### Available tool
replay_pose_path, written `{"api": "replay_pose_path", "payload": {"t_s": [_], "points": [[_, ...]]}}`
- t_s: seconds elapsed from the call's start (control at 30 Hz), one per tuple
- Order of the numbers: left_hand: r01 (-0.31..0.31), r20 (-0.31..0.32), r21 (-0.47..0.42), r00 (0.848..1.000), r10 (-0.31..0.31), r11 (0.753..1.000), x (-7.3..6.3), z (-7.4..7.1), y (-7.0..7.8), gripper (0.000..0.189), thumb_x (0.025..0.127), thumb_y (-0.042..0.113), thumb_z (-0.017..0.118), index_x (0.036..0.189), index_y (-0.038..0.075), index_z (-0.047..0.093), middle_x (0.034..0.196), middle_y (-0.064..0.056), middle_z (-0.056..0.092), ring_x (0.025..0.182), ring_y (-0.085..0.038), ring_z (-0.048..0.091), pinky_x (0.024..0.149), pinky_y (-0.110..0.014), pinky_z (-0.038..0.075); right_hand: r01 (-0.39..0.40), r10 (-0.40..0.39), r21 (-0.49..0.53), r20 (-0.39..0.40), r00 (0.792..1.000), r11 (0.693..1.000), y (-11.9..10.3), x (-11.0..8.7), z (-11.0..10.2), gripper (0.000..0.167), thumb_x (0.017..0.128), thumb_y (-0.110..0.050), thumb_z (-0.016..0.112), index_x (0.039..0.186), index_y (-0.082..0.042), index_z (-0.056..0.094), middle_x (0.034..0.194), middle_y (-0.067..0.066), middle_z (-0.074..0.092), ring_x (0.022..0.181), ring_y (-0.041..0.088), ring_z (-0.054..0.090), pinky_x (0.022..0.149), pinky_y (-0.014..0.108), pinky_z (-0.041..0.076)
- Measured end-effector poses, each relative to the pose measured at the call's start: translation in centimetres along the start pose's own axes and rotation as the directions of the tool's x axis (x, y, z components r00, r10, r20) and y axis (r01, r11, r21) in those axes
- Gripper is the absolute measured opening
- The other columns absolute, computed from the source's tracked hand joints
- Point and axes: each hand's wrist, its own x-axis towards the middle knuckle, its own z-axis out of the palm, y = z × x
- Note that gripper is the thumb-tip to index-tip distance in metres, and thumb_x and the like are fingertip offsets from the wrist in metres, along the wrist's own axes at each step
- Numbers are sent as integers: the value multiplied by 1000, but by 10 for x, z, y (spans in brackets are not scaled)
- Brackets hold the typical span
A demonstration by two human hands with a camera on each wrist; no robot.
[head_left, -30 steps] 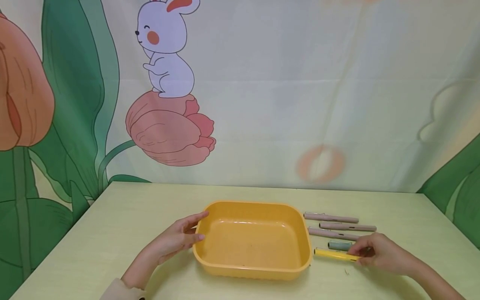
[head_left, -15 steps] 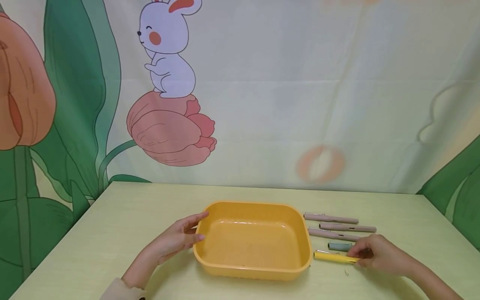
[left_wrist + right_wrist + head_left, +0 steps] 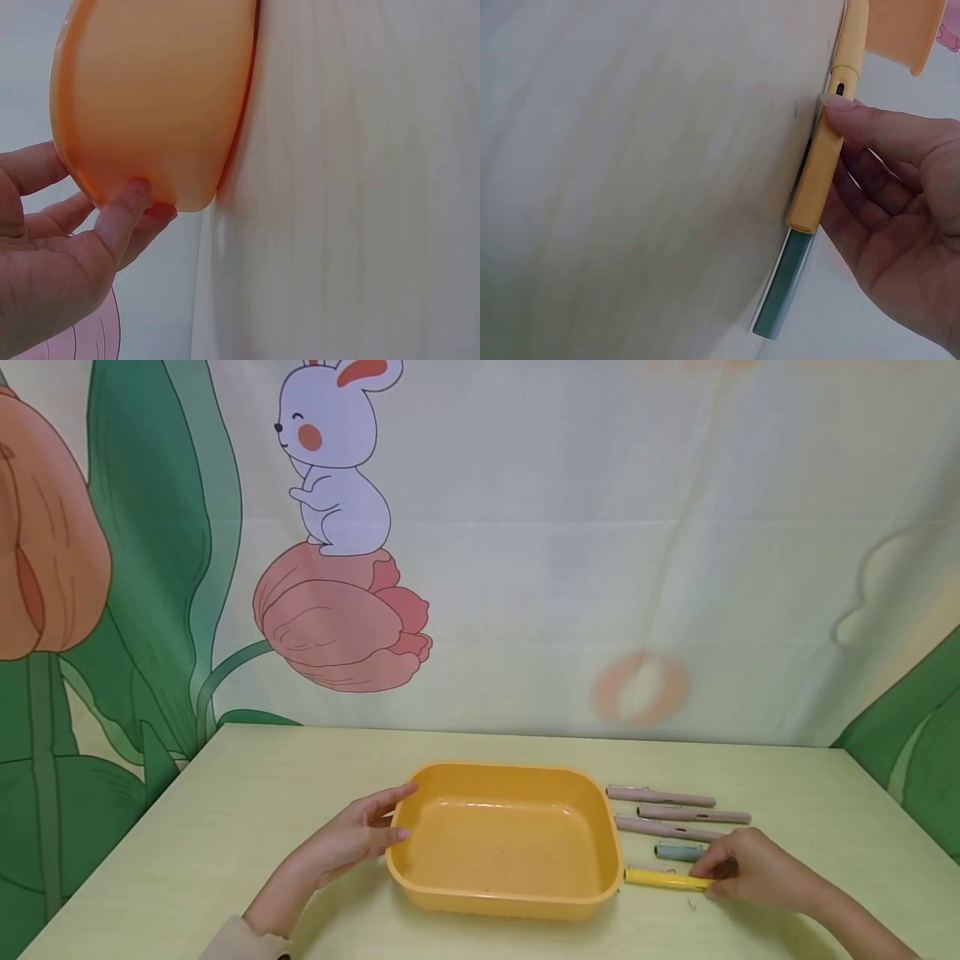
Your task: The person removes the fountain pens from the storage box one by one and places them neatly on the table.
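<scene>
A yellow plastic basin (image 3: 502, 906) stands on the table. At its left end my left hand (image 3: 348, 835) grips the rim, thumb over the edge and fingers on the outer wall (image 3: 150, 97), as the left wrist view shows. Right of the basin, a yellow pen (image 3: 663, 880) with a clip lies on the table, its left end close to the basin. My right hand (image 3: 757, 870) pinches the pen's right end between thumb and fingers. Just behind it is a grey-green pen (image 3: 675, 852), partly hidden by that hand; the right wrist view shows its green barrel (image 3: 780, 285).
Three dusty-pink pens (image 3: 660, 796) lie in a loose row farther back, right of the basin. Small dark marks (image 3: 692, 904) show on the pale table (image 3: 262, 793) in front of the yellow pen. A printed curtain (image 3: 525, 568) hangs behind the table.
The yellow pen has shifted slightly toward the front edge and a little left, with my right hand on it, widening its gap from the grey-green pen. My left hand and the basin stay put.
</scene>
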Motion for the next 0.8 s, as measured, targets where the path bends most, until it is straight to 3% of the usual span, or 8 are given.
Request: {"api": "replay_pose_path", "payload": {"t_s": [0.8], "points": [[-17,11,9,1000,17,1000,0,-1,-2,65,88,2,55,143,-2,20,148,-25,12,131,-42,23,94,-38,42,-77,77,11,10,997,997,-5,0,-1,13,70,-9,76,81,-3,71,75,-6,65,64,-1,56,52,21,50]]}}
